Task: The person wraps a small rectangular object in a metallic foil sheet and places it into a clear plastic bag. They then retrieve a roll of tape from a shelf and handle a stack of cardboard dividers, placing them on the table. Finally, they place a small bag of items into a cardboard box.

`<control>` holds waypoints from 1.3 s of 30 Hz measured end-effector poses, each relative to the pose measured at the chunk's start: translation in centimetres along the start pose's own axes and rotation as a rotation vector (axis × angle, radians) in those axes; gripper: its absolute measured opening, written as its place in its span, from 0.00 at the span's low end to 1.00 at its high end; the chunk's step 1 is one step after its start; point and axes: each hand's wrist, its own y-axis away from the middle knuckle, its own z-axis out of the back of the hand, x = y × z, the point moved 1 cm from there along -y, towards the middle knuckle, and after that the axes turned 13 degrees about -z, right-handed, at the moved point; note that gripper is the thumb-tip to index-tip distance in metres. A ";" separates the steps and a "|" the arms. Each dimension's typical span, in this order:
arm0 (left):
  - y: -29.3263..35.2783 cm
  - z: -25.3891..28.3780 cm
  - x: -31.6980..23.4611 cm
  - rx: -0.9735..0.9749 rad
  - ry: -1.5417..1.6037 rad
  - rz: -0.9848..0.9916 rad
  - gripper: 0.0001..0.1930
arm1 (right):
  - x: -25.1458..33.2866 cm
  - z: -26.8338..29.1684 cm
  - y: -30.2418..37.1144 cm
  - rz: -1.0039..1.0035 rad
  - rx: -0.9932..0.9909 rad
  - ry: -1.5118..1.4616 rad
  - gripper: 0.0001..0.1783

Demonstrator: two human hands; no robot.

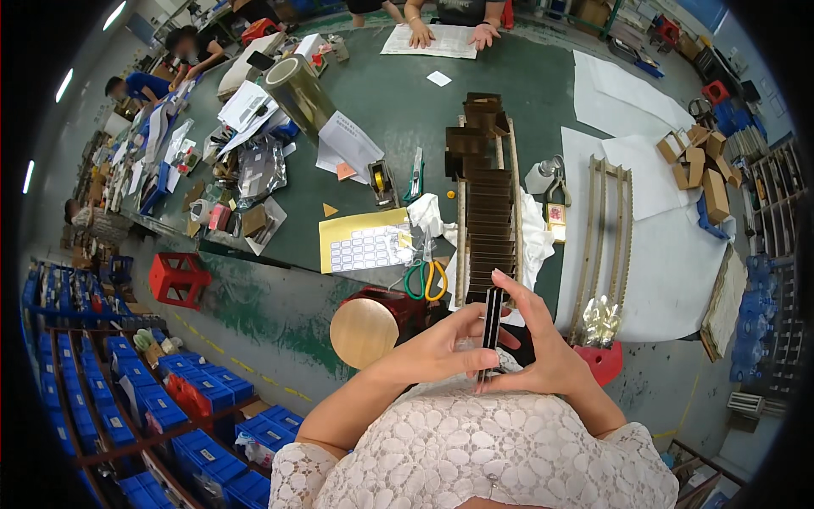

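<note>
Close in front of my body, a thin dark flat piece with pale edges (492, 327) stands nearly upright, seen edge-on. My left hand (443, 346) grips it from the left, thumb across its lower part. From the right, my right hand (545, 343) holds it too, with fingers at its top and bottom ends. Just beyond, a long slotted rack (460, 254) carries a row of brown translucent plates (492, 204); several at its far end lie askew. White crumpled cloth (532, 242) lies beside the rack. What the held piece is made of cannot be made out.
Left of the rack are scissors (426, 278), a label sheet (365, 243), a tape dispenser (382, 184) and a cutter knife (415, 176). Pliers (557, 184) and a second slotted rack (626, 233) lie right. A round wooden stool (365, 332) stands by the table edge. A co-worker's hands (421, 34) rest across the table.
</note>
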 end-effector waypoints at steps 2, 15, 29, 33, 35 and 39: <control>0.0 0.2 -0.2 -0.009 0.020 0.009 0.33 | 0.1 0.0 -0.4 0.024 0.013 0.014 0.67; 0.2 1.5 -0.2 0.034 0.029 0.000 0.34 | -0.1 -0.8 -1.3 0.132 -0.064 -0.004 0.65; 0.2 2.2 -0.9 0.066 0.061 0.068 0.40 | 0.6 -1.1 -1.5 0.026 -0.078 0.020 0.64; 0.0 2.1 -1.5 0.072 0.064 0.143 0.44 | -0.2 -1.7 -1.3 -0.024 -0.130 0.010 0.63; 0.3 2.5 -0.1 0.030 0.093 0.066 0.36 | 0.1 -1.6 -1.3 -0.018 -0.102 0.023 0.64; 0.4 2.6 0.5 0.016 0.132 0.020 0.34 | 0.3 -1.1 -1.7 0.012 -0.054 0.053 0.68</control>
